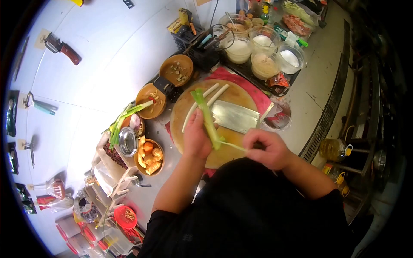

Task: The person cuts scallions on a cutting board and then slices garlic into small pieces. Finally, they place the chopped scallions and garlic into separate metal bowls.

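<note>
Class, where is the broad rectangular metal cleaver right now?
In the head view, the cleaver lies on the right half of the round wooden chopping board, between the pale green stalk in the left hand and the red cloth.

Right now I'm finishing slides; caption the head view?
At a board with a cleaver, left hand holds a green stalk, right hand a thin strip.

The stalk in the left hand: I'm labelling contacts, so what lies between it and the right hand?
In the head view, a thin pale strip runs from the near end of the green stalk to the right hand.
</note>
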Action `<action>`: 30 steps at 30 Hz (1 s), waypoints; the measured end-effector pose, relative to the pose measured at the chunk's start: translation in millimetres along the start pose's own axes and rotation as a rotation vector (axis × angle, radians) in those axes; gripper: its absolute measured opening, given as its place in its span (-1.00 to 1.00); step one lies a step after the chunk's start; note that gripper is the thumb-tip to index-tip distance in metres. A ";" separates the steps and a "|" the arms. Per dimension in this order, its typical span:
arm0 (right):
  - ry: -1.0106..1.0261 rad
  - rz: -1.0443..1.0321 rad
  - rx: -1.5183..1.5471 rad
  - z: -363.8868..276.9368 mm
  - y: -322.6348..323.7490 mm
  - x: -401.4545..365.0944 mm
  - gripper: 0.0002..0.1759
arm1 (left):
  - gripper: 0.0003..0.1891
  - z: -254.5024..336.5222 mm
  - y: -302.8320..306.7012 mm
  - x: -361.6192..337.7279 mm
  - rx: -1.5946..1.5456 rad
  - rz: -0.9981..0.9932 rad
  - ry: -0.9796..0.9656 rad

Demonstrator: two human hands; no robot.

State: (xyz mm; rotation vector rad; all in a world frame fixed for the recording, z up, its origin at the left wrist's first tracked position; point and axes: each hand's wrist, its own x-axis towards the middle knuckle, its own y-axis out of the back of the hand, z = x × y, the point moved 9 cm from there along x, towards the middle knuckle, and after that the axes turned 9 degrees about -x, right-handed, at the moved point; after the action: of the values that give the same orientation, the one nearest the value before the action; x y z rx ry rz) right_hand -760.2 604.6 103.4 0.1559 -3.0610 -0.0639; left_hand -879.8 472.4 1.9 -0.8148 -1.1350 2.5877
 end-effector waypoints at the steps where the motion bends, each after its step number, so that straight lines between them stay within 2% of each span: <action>1: 0.000 0.001 -0.001 1.4 2.4 0.1 -0.92 | -0.78 0.9 -0.2 0.4 -0.009 0.016 -0.003; 3: -0.021 0.109 0.282 8.3 18.0 2.6 -0.90 | -0.79 0.8 -1.4 0.8 -0.019 0.031 -0.007; 4: -0.094 0.140 0.469 12.3 21.2 3.0 -0.88 | -0.79 -0.8 -1.4 0.7 -0.024 0.049 -0.005; 5: -0.094 0.141 0.469 7.5 22.7 4.5 -0.88 | -0.79 -1.7 -0.9 1.2 -0.028 0.067 -0.003; 7: -0.117 0.272 0.734 7.4 32.5 4.0 -0.92 | -0.79 -7.1 7.3 7.8 -0.029 0.072 0.034; 8: -0.117 0.273 0.735 9.5 35.5 3.9 -0.92 | -0.78 -11.7 13.4 11.1 -0.032 0.079 0.069; 10: -0.015 0.069 0.847 4.0 28.9 7.0 -0.91 | -0.78 -13.1 20.8 17.3 -0.045 0.069 0.066; 11: -0.012 0.073 0.846 7.2 28.8 7.8 -0.91 | -0.78 -14.0 21.5 19.5 -0.057 0.058 0.065; 13: -0.128 0.263 0.483 25.7 39.8 7.8 -0.92 | -0.78 -6.5 -9.7 -1.7 0.037 0.075 0.057; 14: -0.127 0.268 0.483 28.2 37.5 11.6 -0.92 | -0.78 -5.4 -18.8 -11.3 0.129 0.098 0.048; 15: -0.249 0.315 0.298 39.2 37.8 13.8 -0.89 | -0.78 -11.2 -18.8 -15.6 0.132 0.095 0.053; 16: -0.370 0.362 0.111 47.4 40.0 13.6 -0.83 | -0.77 -15.9 -27.7 -20.4 0.182 -0.014 0.032; 17: -0.370 0.370 0.111 45.9 38.5 16.7 -0.83 | -0.77 -20.2 -36.5 -25.8 0.230 -0.127 0.010; 19: -0.198 0.314 -0.266 21.3 34.6 28.5 -0.74 | -0.74 -27.9 -41.6 -35.4 0.264 -0.187 0.015; 22: -0.237 0.316 -0.176 33.7 31.6 28.0 -0.78 | -0.72 -25.7 -47.5 -43.6 0.346 -0.224 -0.052; 30: -0.291 0.282 -0.139 41.3 22.5 28.5 -0.79 | -0.74 -34.5 -46.7 -46.2 0.244 -0.264 0.035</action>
State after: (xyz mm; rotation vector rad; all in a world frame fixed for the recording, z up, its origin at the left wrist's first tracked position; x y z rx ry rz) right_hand -793.9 625.6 65.3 -0.3207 -3.3136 -0.3070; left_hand -823.9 507.8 35.6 -0.6075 -0.8320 2.4181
